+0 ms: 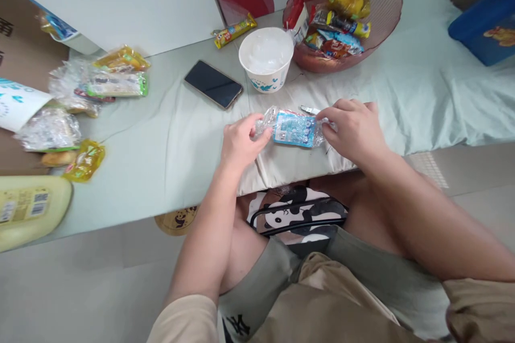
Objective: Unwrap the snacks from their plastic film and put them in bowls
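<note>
I see someone seated at a cloth-covered counter [189,155], with a panda-printed seat [281,220] showing between their knees. At the near edge of the counter, straight ahead of them, a blue packet [293,129] in crinkled clear wrapping lies between both hands. Taking that packet as the centre of a clock, the left hand [240,142] is at nine, thumb and forefinger pinching the wrapper's end. The right hand [356,127] is at three, its fingers gripping the opposite end. A small silver piece [309,110] sits just beyond, by the right fingertips; whether they touch it I can't tell.

Farther out, a pale yellow bottle [34,211] lies between eight and nine, a dark phone [213,84] at ten, a white paper tub [267,61] with a clear lining at eleven. A yellow snack stick [236,31] rests behind the tub and phone. A pink bowl [384,5] of wrapped snacks stands at one, and a blue box [488,21] at two.
</note>
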The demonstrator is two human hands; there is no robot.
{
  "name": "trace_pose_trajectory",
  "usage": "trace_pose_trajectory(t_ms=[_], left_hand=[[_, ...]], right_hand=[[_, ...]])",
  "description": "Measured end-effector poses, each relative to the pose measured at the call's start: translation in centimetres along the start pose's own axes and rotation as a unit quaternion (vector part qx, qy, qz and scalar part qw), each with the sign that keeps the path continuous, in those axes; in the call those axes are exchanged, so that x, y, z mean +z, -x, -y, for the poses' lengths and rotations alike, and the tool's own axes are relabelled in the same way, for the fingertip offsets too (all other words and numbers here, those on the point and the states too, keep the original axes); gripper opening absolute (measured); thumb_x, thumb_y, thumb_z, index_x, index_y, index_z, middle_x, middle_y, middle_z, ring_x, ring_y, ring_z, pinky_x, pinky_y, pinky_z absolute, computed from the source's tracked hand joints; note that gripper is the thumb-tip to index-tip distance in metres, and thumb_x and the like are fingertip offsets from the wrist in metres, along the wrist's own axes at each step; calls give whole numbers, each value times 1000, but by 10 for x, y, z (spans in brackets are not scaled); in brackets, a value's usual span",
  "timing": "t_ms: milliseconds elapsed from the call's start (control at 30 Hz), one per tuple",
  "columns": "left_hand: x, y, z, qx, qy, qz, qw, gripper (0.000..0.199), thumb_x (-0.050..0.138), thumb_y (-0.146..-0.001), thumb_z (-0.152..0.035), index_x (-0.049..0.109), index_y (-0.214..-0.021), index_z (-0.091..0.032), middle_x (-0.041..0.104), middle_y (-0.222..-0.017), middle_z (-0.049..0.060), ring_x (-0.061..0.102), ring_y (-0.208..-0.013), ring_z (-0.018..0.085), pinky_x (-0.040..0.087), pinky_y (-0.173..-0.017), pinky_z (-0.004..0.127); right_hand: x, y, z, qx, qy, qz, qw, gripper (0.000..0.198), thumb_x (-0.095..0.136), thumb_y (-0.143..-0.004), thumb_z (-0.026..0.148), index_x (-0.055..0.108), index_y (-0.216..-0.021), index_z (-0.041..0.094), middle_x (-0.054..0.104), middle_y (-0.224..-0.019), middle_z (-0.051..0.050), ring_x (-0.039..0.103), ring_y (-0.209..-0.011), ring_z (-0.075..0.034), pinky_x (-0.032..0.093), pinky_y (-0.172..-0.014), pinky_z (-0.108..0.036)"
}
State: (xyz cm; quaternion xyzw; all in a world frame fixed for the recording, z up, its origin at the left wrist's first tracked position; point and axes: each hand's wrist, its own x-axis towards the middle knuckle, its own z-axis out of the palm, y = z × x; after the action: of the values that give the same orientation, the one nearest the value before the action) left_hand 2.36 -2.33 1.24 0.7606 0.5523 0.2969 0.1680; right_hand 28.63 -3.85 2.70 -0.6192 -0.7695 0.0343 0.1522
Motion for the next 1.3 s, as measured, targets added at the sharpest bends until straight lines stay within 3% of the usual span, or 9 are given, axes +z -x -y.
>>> trace_pose_trajectory(t_ms=[100, 200, 467, 633, 767, 933, 1033, 1167, 1300], left_hand=[[1, 0, 1, 20, 14, 22, 999, 12, 63, -89, -24, 75, -87, -21, 55, -66, -2, 51, -59, 13, 45, -64, 29], [-3, -2, 2, 72, 17, -76, 994, 13, 64, -89, -25, 75, -83, -21, 60, -78, 2, 58, -70, 15, 48, -69, 31], [-34, 17, -17, 138, 63, -182, 972, 12, 59, -91, -28, 63, -81, -23, 72, -87, 3, 69, -94, 21, 56, -94, 41], [-58, 45, -21, -9, 87, 2, 996, 9, 67, -81, -30, 67, -75, -24, 68, -62, -1, 59, -55, 14, 51, -59, 28], [-68, 58, -13, -188, 186, 197, 944, 19, 68, -83, -40, 77, -86, -23, 73, -64, 2, 69, -56, 18, 54, -57, 28], [-63, 54, -3, -207, 142, 58, 966, 28, 74, -80, -35, 76, -105, -23, 67, -65, -2, 62, -56, 15, 52, -60, 27], [-52, 43, 1, -170, 46, -31, 984, 58, 86, -66, -31, 70, -121, -24, 68, -96, 2, 65, -83, 18, 57, -82, 33], [-34, 29, -1, -226, 26, -24, 973, 33, 86, -66, -32, 72, -92, -18, 59, -126, 12, 63, -113, 27, 52, -107, 46], [-24, 21, -19, -262, 298, 43, 917, 21, 76, -78, -36, 63, -78, -20, 69, -110, 8, 68, -98, 22, 59, -92, 40]], right_hand=[[-1, -1, -1, -5, -16, -34, 999, 18, 55, -89, 20, 73, -91, 21, 69, -103, -12, 59, -95, -29, 37, -78, -40], [-3, -2, -2, -43, -59, -65, 995, 16, 54, -89, 18, 68, -95, 21, 71, -110, -11, 62, -102, -29, 42, -86, -43], [-22, 5, 7, -104, -135, -163, 972, 13, 52, -92, 23, 65, -94, 24, 70, -79, -3, 65, -76, -21, 48, -87, -40], [-50, 20, 14, -143, -223, 111, 958, 28, 49, -96, 34, 71, -109, 23, 73, -76, -2, 62, -62, -16, 45, -65, -31], [-47, 25, 11, -170, -157, 334, 914, 34, 45, -99, 34, 77, -103, 25, 73, -73, -2, 62, -61, -16, 39, -60, -29], [-32, 22, 13, -49, -24, 184, 981, 52, 48, -96, 35, 62, -144, 22, 76, -76, -5, 62, -63, -23, 37, -59, -32], [-29, 21, 21, -4, -47, 115, 992, 68, 54, -94, 36, 42, -159, 20, 76, -79, -4, 61, -63, -25, 38, -59, -33], [-27, 20, 34, -37, -35, 22, 998, 36, 53, -98, 32, 67, -129, 22, 74, -100, -11, 64, -83, -27, 44, -70, -37], [-16, 21, 43, -165, -101, 35, 981, 26, 47, -100, 23, 69, -113, 21, 72, -111, -13, 64, -98, -28, 48, -85, -41]])
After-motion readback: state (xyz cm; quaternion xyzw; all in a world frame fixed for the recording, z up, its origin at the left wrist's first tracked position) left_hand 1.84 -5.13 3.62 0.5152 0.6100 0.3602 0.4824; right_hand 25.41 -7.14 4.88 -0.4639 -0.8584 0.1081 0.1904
